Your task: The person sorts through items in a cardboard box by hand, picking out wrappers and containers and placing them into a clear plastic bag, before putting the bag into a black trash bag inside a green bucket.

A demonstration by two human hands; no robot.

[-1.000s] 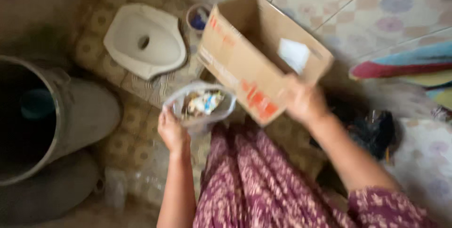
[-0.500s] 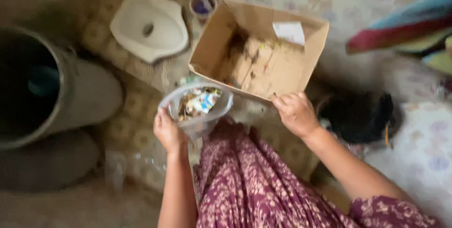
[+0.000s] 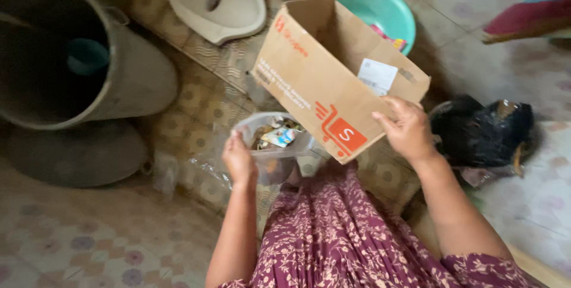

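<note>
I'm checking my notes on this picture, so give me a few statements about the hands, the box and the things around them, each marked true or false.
1. The right hand holds the cardboard box by its edge. True.
2. The left hand holds a metal pan. False: it holds a clear plastic bag with scraps inside.
3. The box is tilted above the bag's mouth. True.
4. A teal basin lies on the floor beyond the box. True.
5. The black bag is in the left hand. False: it lies on the floor to the right, untouched.
6. The big grey bucket stands right of the box. False: it stands to the left.
</note>
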